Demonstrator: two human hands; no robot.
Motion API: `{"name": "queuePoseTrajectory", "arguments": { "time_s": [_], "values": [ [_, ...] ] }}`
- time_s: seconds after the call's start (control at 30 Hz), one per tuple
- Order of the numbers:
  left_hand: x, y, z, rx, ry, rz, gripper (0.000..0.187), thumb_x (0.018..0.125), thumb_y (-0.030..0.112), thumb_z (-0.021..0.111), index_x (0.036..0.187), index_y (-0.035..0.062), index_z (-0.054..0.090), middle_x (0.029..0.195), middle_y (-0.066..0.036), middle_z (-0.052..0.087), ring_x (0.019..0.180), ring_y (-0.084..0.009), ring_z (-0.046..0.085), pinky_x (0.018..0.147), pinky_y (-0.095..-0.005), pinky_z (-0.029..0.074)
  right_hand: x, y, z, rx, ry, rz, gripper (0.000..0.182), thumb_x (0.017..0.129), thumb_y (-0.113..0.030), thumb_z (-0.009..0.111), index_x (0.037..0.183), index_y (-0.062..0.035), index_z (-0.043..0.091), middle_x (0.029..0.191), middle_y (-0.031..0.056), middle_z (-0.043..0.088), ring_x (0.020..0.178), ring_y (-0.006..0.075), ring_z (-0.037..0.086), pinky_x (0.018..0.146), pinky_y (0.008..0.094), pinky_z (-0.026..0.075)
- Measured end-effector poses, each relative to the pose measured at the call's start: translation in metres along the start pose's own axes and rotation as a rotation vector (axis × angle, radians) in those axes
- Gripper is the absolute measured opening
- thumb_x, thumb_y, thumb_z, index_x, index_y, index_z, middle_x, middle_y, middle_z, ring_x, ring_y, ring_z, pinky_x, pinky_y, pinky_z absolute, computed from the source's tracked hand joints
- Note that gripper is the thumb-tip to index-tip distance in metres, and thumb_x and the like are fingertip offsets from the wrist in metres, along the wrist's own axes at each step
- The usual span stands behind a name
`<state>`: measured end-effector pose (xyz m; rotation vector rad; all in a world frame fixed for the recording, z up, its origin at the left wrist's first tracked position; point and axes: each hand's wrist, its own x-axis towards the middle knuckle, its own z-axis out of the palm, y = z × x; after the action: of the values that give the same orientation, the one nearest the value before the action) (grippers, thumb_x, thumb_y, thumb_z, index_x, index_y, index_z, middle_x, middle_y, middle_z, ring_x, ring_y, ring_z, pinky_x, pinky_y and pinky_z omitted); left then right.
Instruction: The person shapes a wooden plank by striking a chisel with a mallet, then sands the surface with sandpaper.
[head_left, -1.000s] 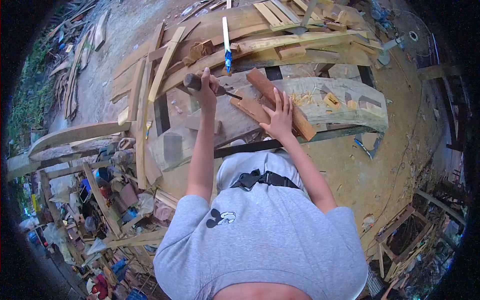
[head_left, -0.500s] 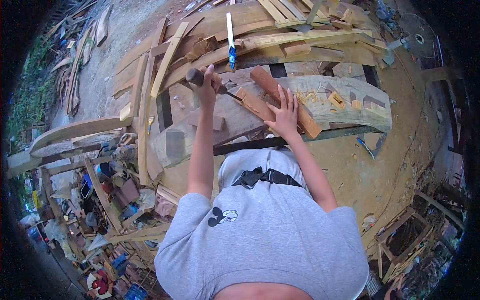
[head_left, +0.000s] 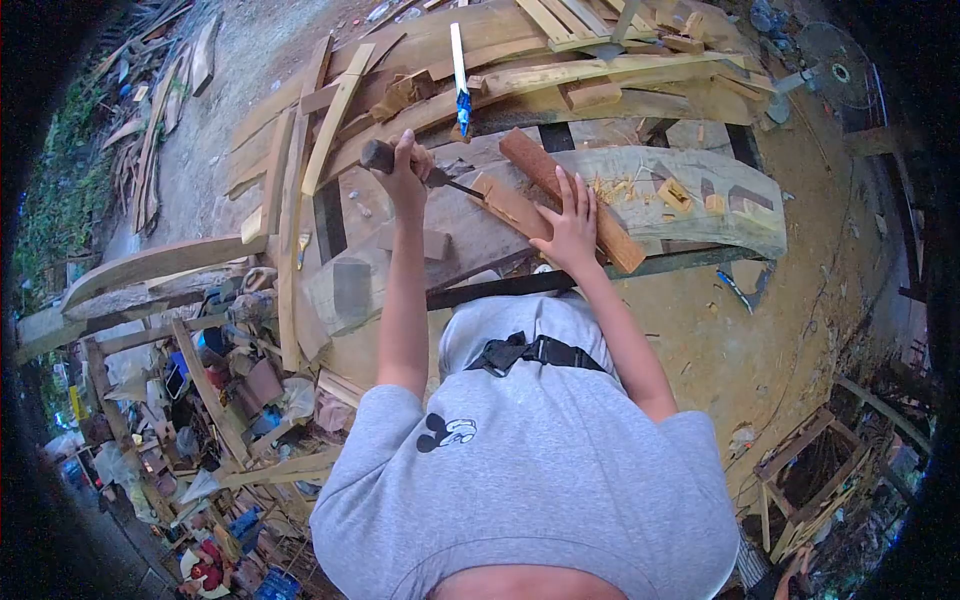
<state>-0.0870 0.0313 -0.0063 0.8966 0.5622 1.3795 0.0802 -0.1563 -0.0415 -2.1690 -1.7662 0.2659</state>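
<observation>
My left hand is closed around the dark round handle of a chisel. Its thin blade points right and touches the end of a reddish wooden block. My right hand lies flat with fingers spread, pressing down on that block and on a longer reddish board beside it. Both pieces rest on a big curved timber beam that has cut notches and yellow wood chips on top.
Stacked planks and offcuts lie beyond the beam, with a blue-tipped white stick among them. A fan stands at the upper right. Tools, scrap and clutter fill the left side, and a wooden frame sits lower right.
My left hand with the chisel has shifted slightly left and down against the block. My right hand stays pressed on the wood. The view has shifted a little.
</observation>
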Motion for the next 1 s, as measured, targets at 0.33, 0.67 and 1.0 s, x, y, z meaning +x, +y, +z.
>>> {"name": "queuePoseTrajectory", "arguments": {
  "time_s": [0.33,0.67,1.0],
  "values": [
    [-0.003,0.006,0.015,0.094,0.014,0.016,0.030,0.078,0.010,0.055,0.053,0.0076,0.038,0.041,0.001,0.035,0.031,-0.0070,0.029,0.034,-0.0223,0.027,0.000,-0.001,0.000,0.027,0.021,0.015,0.049,0.052,-0.034,0.075,0.099,-0.0229,0.064,0.141,0.0069,0.008,0.129,0.0305,0.006,0.104,0.0452,0.008],
    [0.004,0.003,0.021,0.152,0.054,-0.032,0.032,0.079,0.009,0.055,0.051,0.0080,0.038,0.041,0.000,0.037,0.031,-0.0078,0.031,0.033,-0.0225,0.028,0.002,-0.002,-0.001,-0.002,-0.012,0.038,0.049,0.052,-0.035,0.075,0.099,-0.0243,0.063,0.141,0.0065,0.008,0.129,0.0301,0.005,0.104,0.0446,0.008],
    [-0.004,0.008,0.034,0.199,0.079,0.055,0.031,0.079,0.006,0.054,0.052,0.0066,0.040,0.041,-0.001,0.038,0.031,-0.0080,0.035,0.031,-0.0219,0.029,0.001,-0.002,0.000,-0.005,0.023,0.021,0.048,0.052,-0.037,0.075,0.097,-0.0225,0.065,0.141,0.0061,0.008,0.129,0.0302,0.006,0.104,0.0449,0.009]
  ]
}}
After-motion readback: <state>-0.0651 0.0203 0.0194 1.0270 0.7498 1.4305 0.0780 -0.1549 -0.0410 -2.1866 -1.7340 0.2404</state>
